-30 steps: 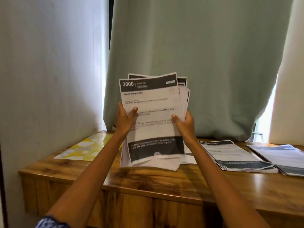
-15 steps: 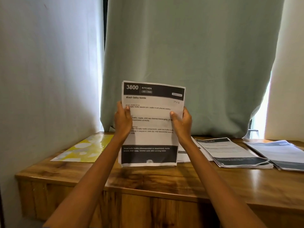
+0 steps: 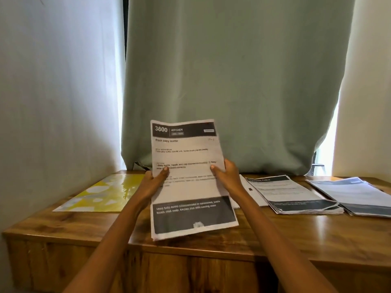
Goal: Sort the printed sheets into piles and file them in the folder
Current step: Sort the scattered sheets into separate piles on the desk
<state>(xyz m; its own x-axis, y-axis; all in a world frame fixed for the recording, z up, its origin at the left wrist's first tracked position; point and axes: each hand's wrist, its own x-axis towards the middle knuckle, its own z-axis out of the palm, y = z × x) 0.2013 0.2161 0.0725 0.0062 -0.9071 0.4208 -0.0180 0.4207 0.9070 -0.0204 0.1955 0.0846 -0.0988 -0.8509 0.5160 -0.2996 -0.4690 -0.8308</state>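
A person's two bare forearms reached forward over a wooden table (image 3: 275, 235), and both hands held a stack of printed sheets (image 3: 190, 187) tilted up toward the camera above the table's near edge. The left hand (image 3: 154, 180) gripped the stack's left edge, its thumb lying across the front page and the other fingers hidden behind the paper. The right hand (image 3: 227, 174) gripped the right edge the same way, thumb on the front and fingers curled behind. The top page carried a dark header band reading "3800 KITCHEN", the title "Wash baby bottle" beneath it, several short lines of small text, and a dark band with pale lettering near the bottom. The stack's lower corner showed the edges of several sheets; whether it touched the table could not be told. On the table to the left lay a flat yellow folder (image 3: 101, 193) with pale shapes on its glossy cover, well apart from the held stack. To the right lay a second pile of printed sheets (image 3: 292, 193) with a dark header and dark footer, and just beside it, further right, a third pile (image 3: 359, 195) whose print was too blurred to read. A pale green curtain (image 3: 232, 81) hung behind the table, with a white wall (image 3: 53, 102) on the left and bright light showing at the curtain's right edge.
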